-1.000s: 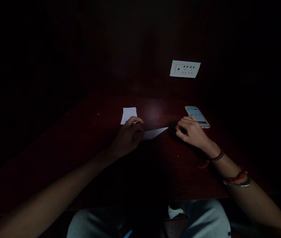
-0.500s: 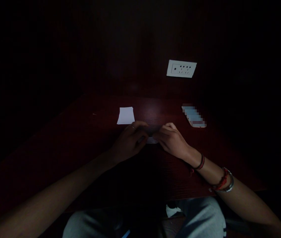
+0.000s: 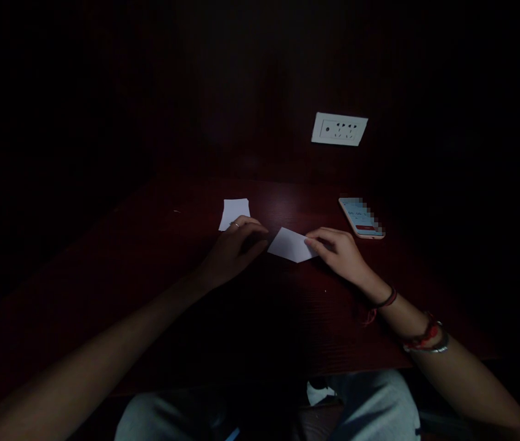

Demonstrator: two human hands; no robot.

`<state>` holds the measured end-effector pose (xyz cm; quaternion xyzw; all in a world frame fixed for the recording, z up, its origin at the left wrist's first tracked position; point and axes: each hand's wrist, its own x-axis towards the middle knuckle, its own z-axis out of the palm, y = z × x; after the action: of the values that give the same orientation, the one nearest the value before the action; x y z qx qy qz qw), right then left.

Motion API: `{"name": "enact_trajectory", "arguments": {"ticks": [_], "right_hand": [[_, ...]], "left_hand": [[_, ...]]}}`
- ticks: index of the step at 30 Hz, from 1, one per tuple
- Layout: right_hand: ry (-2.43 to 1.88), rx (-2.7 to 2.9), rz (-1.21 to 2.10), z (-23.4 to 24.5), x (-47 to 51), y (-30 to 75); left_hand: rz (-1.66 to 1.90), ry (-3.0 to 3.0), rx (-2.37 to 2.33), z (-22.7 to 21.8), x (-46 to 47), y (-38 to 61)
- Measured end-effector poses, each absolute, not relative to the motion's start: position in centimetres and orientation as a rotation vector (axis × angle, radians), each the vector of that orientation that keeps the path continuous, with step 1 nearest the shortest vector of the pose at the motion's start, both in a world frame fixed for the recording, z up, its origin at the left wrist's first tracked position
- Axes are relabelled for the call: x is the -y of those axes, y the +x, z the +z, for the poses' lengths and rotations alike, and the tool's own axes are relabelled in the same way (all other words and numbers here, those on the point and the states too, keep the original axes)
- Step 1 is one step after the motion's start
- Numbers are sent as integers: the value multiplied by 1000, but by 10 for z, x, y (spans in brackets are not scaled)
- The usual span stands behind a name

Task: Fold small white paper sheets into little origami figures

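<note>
A white piece of paper (image 3: 291,245), with straight edges and a pointed near corner, lies at an angle over the middle of the table. My right hand (image 3: 337,252) pinches its right end between thumb and fingers. Just off the paper's left corner is my left hand (image 3: 236,246), its thumb and fingers apart and nothing between them. Behind the left hand lies a stack of white paper sheets (image 3: 234,209), its near edge partly hidden by the fingers.
The dark red table (image 3: 149,269) meets a dark wall with a white power socket (image 3: 339,129). A phone (image 3: 361,218) with a lit screen, partly blurred out, lies at the back right. My knees (image 3: 374,404) are below the table's front edge.
Both hands were close together over the paper, mostly covering it. Now they have parted; the right hand has moved right, the left has let go, and the paper shows, turned at an angle.
</note>
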<state>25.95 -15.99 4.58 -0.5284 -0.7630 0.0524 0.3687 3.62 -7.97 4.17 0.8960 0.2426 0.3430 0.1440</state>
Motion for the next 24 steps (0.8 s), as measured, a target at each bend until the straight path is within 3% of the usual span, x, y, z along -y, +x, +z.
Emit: {"name": "enact_trajectory", "arguments": {"ticks": [9,14,18,24], "right_hand": [[-1286,2097,-38,46,166,252],[-1442,2059,-33,34,153,270],[-1599,1988,202,25,145,278],[-1657,1954,337,20,141,272]], "left_hand": [[1168,2811,-431,37,95,43],[732,3132,-348,29,113,51],[498,2945,-275,22,121,56],[771,2713,-360,13,101,59]]}}
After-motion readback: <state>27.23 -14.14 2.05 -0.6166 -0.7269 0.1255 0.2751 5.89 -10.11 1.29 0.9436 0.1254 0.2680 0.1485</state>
